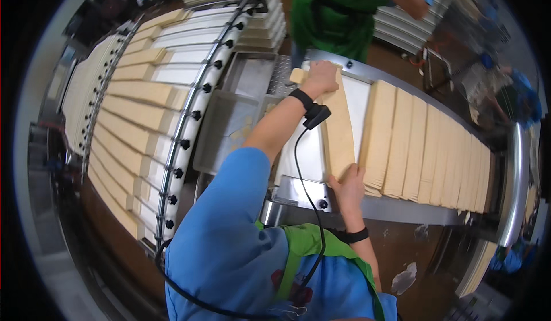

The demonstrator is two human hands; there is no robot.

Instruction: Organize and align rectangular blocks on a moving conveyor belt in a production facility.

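A long stack of pale dough strips [338, 123] lies lengthwise away from me on the white belt [359, 100]. My left hand [322, 78] is closed over its far end, and a small pale dough piece [298, 76] shows just to the left of that hand. At the near end my right hand [348, 190] grips the stack, thumb and fingers at its edges. To the right, several similar stacks of dough strips [402, 140] stand close together in a row along the same belt.
On the left, a slatted conveyor [195, 117] with black knobs carries several dough strips [123, 123]. Between the conveyors sits a grey tray [221, 128] with scraps. Across the belt stands a person in a green apron [327, 19]. A black cable [304, 174] runs from my left wrist.
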